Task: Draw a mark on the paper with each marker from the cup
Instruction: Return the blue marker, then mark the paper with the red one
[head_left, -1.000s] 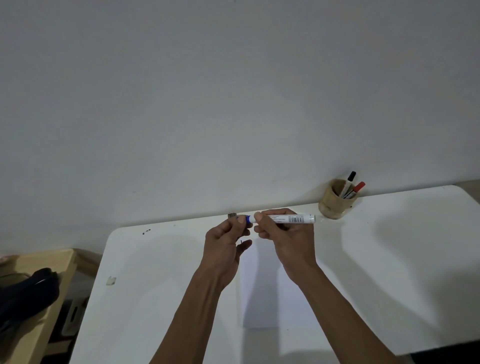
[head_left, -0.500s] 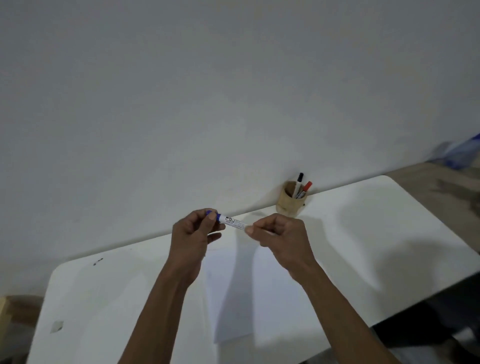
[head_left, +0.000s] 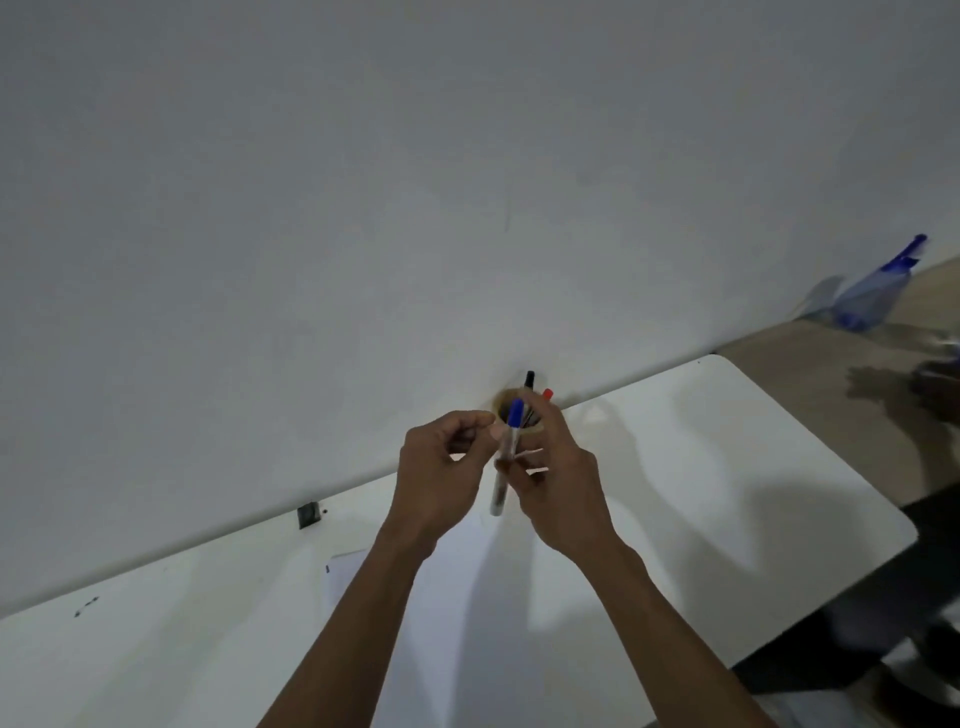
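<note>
1. A blue-capped marker (head_left: 506, 457) was held nearly upright above the white table (head_left: 727, 467), its cap end pointing up and away toward the cup (head_left: 503, 410).
2. The right hand (head_left: 558, 478) was closed around the marker's lower barrel, the fingers wrapped across it.
3. The left hand (head_left: 441, 467) was seen just beside the marker, its fingers curled inward with thumb and forefinger pinched near the barrel below the cap; whether they actually gripped the marker could not be told.
4. The cup was placed at the far edge of the table against the wall (head_left: 363, 208), largely hidden behind the hands.
5. A black-capped marker (head_left: 529, 378) and a red-capped marker (head_left: 547, 394) were seen standing in the cup, their caps rising above its rim.
6. The paper (head_left: 457, 597) was laid flat on the table beneath the forearms, nearer the person than the cup.
7. A small dark object (head_left: 307, 514) was noted at the table's far edge, well to the left of the hands.
</note>
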